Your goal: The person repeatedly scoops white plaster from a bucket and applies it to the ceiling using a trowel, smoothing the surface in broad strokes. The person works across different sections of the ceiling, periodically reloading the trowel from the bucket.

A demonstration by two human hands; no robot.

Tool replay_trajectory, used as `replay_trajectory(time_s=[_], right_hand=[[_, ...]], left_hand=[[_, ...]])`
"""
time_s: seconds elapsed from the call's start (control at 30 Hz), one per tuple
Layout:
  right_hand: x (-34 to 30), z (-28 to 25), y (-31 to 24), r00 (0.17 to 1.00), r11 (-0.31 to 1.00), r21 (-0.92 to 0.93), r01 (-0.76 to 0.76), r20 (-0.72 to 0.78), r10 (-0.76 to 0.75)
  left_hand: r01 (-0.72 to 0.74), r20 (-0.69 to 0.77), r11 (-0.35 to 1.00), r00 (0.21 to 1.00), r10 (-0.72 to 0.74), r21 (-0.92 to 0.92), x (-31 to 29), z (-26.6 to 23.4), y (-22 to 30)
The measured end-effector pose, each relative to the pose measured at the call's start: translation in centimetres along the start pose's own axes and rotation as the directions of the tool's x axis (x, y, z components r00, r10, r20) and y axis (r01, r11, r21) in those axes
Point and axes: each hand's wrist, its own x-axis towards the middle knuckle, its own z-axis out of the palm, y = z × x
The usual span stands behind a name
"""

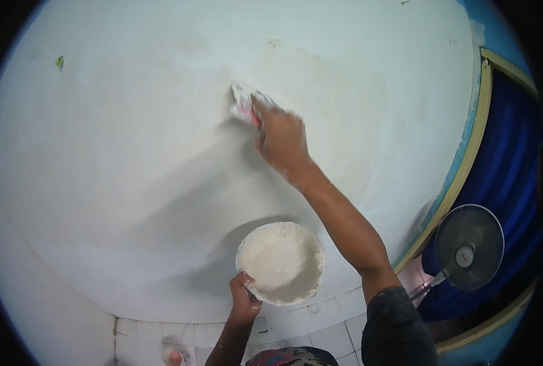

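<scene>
Head view shows me the right hand (282, 137) closed round the scraper (244, 102), which points up and left from the grip, near the wall (131, 122); contact I can't tell. Well below sits the bowl (319, 268), nearer the left hand (244, 296), which is clasping its rim.

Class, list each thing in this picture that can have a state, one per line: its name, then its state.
Left hand: closed on the bowl's edge
Right hand: closed on the scraper
Scraper: smeared white, held at the wall
Bowl: uncovered, rim caked, holding pale paste
Wall: pale, patchy
Curtain: hanging in folds
Fan: whether it is running, cannot tell
</scene>
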Motion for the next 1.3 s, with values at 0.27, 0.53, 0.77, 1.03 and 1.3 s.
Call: replay_trajectory(time_s=[0.27,0.53,0.77,1.03,1.3], right_hand=[[13.9,1.0,1.0,0.888,0.880,0.463,-0.107,-0.354,0.295],[12.8,-6.0,9.7,0.850,0.974,0.087,-0.209,-0.476,0.225],[18.4,-8.0,3.5,0.963,0.962,-0.043,-0.268,-0.053,0.266],[16.5,0.4,-0.1,0.931,0.870,-0.332,0.364,0.168,-0.325],[3.3,-3.2,1.2,0.775,0.958,-0.057,0.281,0.602,-0.191]], left_hand=[[0.056,-0.014,0.997,0.998,-0.055,0.054,0.5,-0.4,-0.1],[0.026,-0.005,0.992,1.000,-0.025,0.123,1.0,-2.4,-0.2],[0.089,-0.061,0.988,0.995,-0.082,0.123,2.0,-4.3,-0.1],[0.071,-0.131,0.976,0.990,-0.045,0.205,1.3,-2.7,0.3],[0.058,-0.091,0.988,0.995,-0.045,0.141,1.6,-3.8,-0.4]])
